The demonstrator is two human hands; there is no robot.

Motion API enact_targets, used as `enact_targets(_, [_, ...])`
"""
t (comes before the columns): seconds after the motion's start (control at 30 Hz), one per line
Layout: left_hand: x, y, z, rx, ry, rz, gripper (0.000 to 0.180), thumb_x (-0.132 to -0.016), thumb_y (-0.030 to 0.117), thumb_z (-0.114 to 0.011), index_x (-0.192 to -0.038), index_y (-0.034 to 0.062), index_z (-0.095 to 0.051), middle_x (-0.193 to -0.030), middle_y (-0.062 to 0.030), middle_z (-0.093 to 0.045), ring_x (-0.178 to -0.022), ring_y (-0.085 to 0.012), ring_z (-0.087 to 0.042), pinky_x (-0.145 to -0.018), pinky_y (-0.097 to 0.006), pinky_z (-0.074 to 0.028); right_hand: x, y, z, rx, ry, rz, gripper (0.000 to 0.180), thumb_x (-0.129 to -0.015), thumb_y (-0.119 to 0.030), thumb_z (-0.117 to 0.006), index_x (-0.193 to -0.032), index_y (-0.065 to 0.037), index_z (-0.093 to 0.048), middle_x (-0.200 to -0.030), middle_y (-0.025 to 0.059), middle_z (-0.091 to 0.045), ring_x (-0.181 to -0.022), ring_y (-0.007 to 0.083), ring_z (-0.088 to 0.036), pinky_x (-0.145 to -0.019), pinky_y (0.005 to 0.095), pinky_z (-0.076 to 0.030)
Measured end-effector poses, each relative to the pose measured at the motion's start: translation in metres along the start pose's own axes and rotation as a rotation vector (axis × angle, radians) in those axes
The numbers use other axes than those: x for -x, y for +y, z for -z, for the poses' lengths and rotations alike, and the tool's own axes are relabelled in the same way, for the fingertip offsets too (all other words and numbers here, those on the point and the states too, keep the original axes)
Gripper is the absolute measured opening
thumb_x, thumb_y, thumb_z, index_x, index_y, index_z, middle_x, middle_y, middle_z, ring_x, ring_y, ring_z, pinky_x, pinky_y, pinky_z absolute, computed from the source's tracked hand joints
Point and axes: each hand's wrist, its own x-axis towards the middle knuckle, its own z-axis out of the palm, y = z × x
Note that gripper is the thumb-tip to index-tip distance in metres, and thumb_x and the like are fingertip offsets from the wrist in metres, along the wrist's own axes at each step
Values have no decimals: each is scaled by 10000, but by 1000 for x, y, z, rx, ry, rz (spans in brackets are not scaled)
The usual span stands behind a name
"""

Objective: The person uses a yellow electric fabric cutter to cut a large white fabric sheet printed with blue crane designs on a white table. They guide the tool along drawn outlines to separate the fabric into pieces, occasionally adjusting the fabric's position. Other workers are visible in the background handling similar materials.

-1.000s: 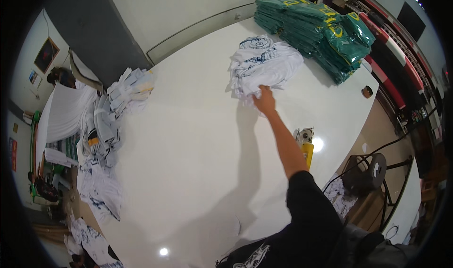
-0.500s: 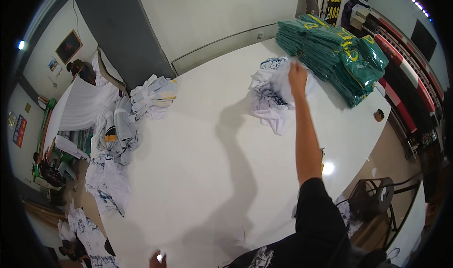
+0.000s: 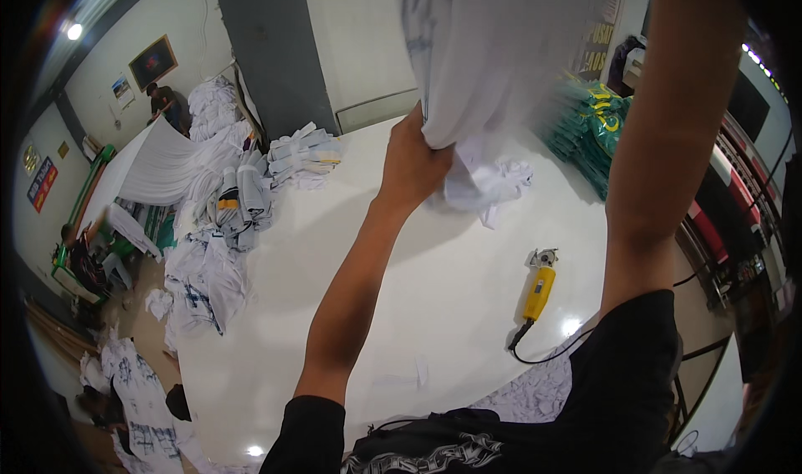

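A white cloth with faint blue print hangs raised in front of me, blurred at its right side. My left hand is closed round its lower left part. The right forearm reaches up past the top edge, so my right hand is out of sight. Behind and below the raised cloth, a crumpled white cloth with blue print lies on the white table. Toward the table's right side rests a yellow electric rotary cutter, its round blade end pointing away from me and its black cord trailing nearer.
Stacked green plastic-wrapped packs stand at the far right. Rolled and tied pale garments and loose white cloths line the table's left edge. White scraps heap by its near edge. Other people sit at the left.
A white cloth has been lifted off the table by the far packs. My left hand has come up from the lower edge onto it; my right arm has risen. The cutter has come into view.
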Motion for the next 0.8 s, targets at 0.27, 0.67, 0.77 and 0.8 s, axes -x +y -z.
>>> enact_targets(0.27, [70,-12,247,-336,384,-199,306,-898,19,-630,-1184,-78,-679,-969,-141,-733,-867,-178,-646,-835,-331,-528,13,-34,-50,49,-2,-41,454,-1055,-378,-569,-1314,-8,-612,-1221,143,-672,-1095,264,-655,-920,399,-584])
enact_targets(0.67, [143,158,562,-1120,456,-109,394,-938,200,-678,-1256,-34,-671,-1148,-170,-702,-1010,-258,-656,-931,-371,-510,9,-33,-96,17,23,-80,628,-1024,-540,-563,-1442,-71,-570,-1392,144,-614,-1272,320,-584,-1013,480,-551])
enact_targets(0.77, [164,168,585,-1311,419,51,423,-939,241,-694,-1269,-23,-669,-1198,-184,-693,-1064,-288,-664,-963,-390,-507,16,-13,-92,45,116,-127,672,-1017,-580,-561,-1474,-87,-559,-1435,144,-599,-1316,334,-567,-1036,500,-542])
enact_targets(0.8, [168,167,588,-1361,397,136,433,-939,254,-699,-1274,-19,-668,-1215,-188,-690,-1082,-298,-666,-973,-397,-506,17,-3,-78,73,205,-171,571,-1042,-491,-559,-1444,-87,-591,-1354,116,-640,-1227,279,-606,-993,436,-551])
